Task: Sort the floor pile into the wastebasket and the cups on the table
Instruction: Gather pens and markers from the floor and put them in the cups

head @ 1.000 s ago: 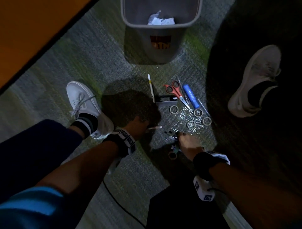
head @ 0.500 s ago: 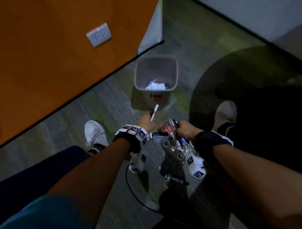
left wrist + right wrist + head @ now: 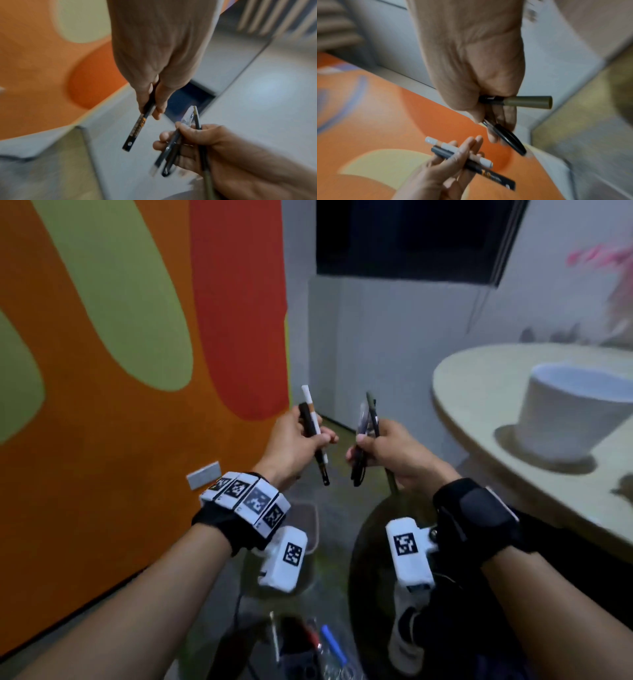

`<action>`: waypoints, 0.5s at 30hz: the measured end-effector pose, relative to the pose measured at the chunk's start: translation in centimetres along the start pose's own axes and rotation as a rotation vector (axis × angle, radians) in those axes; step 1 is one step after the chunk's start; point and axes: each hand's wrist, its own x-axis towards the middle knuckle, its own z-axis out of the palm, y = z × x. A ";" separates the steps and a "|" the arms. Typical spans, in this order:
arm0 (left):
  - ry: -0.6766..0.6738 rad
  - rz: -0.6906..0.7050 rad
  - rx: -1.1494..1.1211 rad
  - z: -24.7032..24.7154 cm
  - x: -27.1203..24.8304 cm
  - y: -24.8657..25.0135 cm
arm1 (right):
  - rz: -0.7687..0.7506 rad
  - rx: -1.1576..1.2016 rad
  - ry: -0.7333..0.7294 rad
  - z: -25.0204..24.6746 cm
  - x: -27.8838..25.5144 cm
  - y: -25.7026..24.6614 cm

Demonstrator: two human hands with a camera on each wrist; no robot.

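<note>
My left hand point(image 3: 308, 440) is raised and grips two pens upright, a white pen point(image 3: 310, 405) and a black pen point(image 3: 306, 419); the black pen point(image 3: 135, 129) sticks out below the fingers. Close beside it, my right hand point(image 3: 371, 446) grips a bundle of pens point(image 3: 368, 416), among them a clear one, a black one and an olive pen point(image 3: 527, 102). A white cup point(image 3: 568, 412) stands on the round table point(image 3: 479, 392) to the right. The wastebasket point(image 3: 310, 525) shows dimly below my left wrist. The floor pile point(image 3: 318, 648) lies at the bottom, blurred.
An orange, green and red wall fills the left, with a wall socket point(image 3: 203, 475) low down. A dark window sits above a white wall ahead. My shoe point(image 3: 407, 642) stands right of the pile. The table's edge juts in at the right.
Both hands have lifted from the floor pile to table height with pens in them. The view has swung up from the floor to the wall and table.
</note>
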 end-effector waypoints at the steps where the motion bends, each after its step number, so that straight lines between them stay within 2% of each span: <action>1: -0.020 0.047 -0.017 0.8 0.2 2.5 | -0.060 -0.088 0.062 -1.6 -0.8 -2.2; 5: -0.111 0.223 -0.101 5.0 0.7 11.2 | -0.248 -0.261 0.315 -8.3 -4.3 -9.1; 10: -0.247 0.374 -0.210 13.0 -0.7 19.4 | -0.359 -0.390 0.534 -17.7 -10.1 -15.6; 15: -0.333 0.438 -0.291 22.1 -2.7 23.2 | -0.324 -0.460 0.726 -25.7 -16.8 -17.1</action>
